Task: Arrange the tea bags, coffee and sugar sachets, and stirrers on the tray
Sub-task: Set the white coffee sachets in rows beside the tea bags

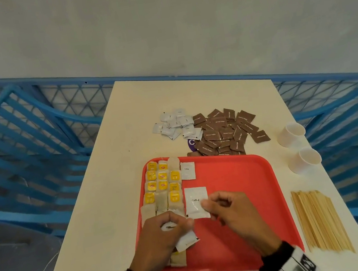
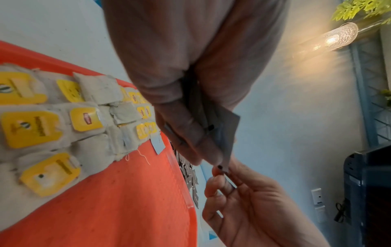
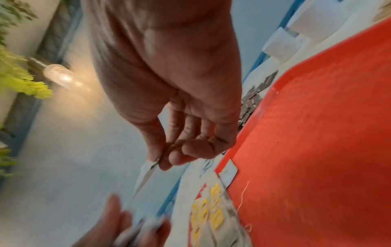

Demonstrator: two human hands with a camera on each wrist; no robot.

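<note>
The coffee sachet (image 1: 197, 202) you are handling is white and rectangular, its long axis running from the tray's near edge toward its far edge, printed face up, just right of the tea bags. Your right hand (image 1: 234, 217) pinches its right edge between thumb and forefinger; the right wrist view shows it edge-on (image 3: 148, 173) at those fingertips, raised off the tray floor. Your left hand (image 1: 163, 242) is curled round a small bundle of further white sachets (image 1: 186, 242), low over the tray's near-left part; the left wrist view shows them (image 2: 222, 133) fanned out from between the fingers.

The red tray (image 1: 237, 173) sits at the near edge of the desk (image 1: 112, 191). The tea bags (image 1: 162, 184) fill its left side in three columns running near to far, yellow tags up. One more coffee sachet (image 1: 188, 170) lies flat near the tray's far-left corner, beside the tea bags, long axis also near-to-far.

Beyond the tray's far edge lie a loose heap of white sachets (image 1: 175, 123) and, to its right, a heap of brown sugar sachets (image 1: 228, 130), pointing every way. The wooden stirrers (image 1: 318, 221) lie bundled along the desk's right edge, lengthwise near to far. Two white paper cups (image 1: 298, 145) lie on their sides near that edge.
</note>
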